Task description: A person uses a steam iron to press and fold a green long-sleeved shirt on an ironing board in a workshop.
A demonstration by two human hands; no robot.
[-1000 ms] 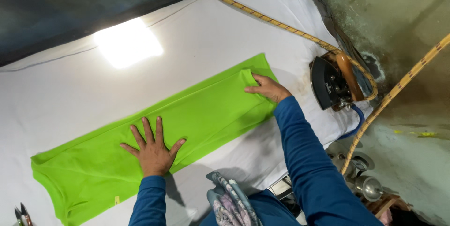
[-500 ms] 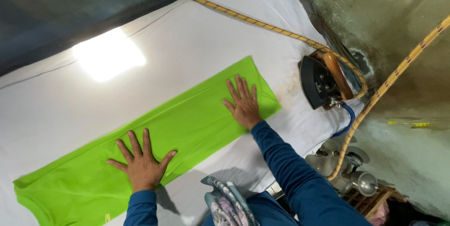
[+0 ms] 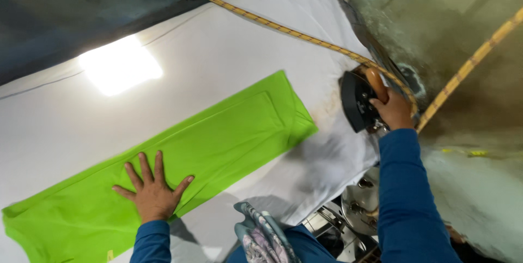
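On the white padded table (image 3: pixel 229 67), seen from the head camera: lying folded flat, green garment (image 3: pixel 180 159). Pressing it down with spread, empty left hand (image 3: pixel 152 192); closing right hand (image 3: pixel 393 111) round iron (image 3: pixel 362 100) handle at table's edge. Advisable: keeping cloth taut, fingers clear.

Count on the white desk (image 3: pixel 229 61)
One green garment (image 3: pixel 218 143), one iron (image 3: pixel 359 102), one yellow braided cord (image 3: pixel 294 35), two hands: left (image 3: pixel 152 192), right (image 3: pixel 393 111).

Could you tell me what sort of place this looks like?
Probably a pressing station in a laundry or garment workshop: a padded white ironing table, a heavy iron on a braided cord, and a folded green garment.
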